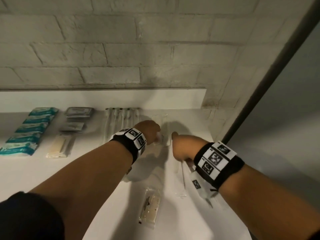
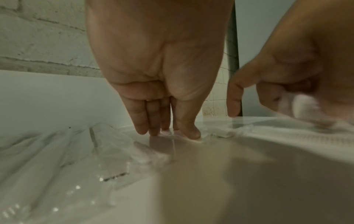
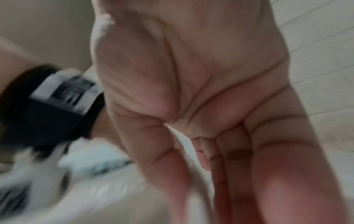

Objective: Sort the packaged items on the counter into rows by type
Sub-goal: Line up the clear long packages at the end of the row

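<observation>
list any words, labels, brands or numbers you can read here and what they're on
None can be read.
Teal packs: white print, too small and blurred.
Grey packets: a pale label, illegible.
Wristbands: black-and-white square marker patterns, plus tiny characters too small to read.
Clear packets: no print visible.
The wrist views show no text.

Likely hotel or home bathroom: white vanity counter (image 1: 26,170) against white-painted brick wall (image 1: 103,49); wrapped toothbrushes (image 1: 121,118), teal packets (image 1: 31,129), small amenity sachets (image 1: 78,112) laid in rows
</observation>
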A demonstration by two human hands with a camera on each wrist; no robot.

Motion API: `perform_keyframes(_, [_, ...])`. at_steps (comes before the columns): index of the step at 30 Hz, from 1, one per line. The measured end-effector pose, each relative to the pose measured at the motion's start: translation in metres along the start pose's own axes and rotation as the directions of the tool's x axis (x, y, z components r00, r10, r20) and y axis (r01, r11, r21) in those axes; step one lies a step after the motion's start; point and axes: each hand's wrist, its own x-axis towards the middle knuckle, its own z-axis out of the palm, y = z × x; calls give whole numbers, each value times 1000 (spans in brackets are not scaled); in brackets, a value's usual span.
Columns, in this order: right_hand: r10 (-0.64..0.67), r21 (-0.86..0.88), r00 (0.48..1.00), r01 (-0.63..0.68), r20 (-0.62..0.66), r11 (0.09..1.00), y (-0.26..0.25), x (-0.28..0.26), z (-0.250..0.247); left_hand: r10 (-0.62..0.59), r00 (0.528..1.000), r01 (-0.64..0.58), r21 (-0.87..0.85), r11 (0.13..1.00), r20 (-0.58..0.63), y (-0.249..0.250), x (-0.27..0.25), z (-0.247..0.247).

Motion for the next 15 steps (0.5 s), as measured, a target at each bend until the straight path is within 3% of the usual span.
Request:
perform_keyframes(2, [4, 37, 998, -2, -57, 999, 9, 2, -20, 1, 1000, -1, -24, 1000, -10, -3, 0, 0])
perform_keyframes(5, [23, 284, 989, 20, -149, 958, 33, 17, -46, 20, 995, -25, -57, 998, -94, -2, 0, -3])
perform_keyframes(7, [23, 369, 965, 77, -260, 926, 51, 29, -53, 44, 995, -50, -61, 997, -88, 4, 1, -2])
perform_keyframes(10, [10, 276, 927, 101, -376, 956, 69, 41, -44, 75, 997, -74, 14, 997, -26, 15, 2, 5])
perform_keyframes(15, [-162, -85, 977, 152, -138, 985, 64, 47, -10, 72, 997, -71, 87, 994, -2, 24, 15, 10])
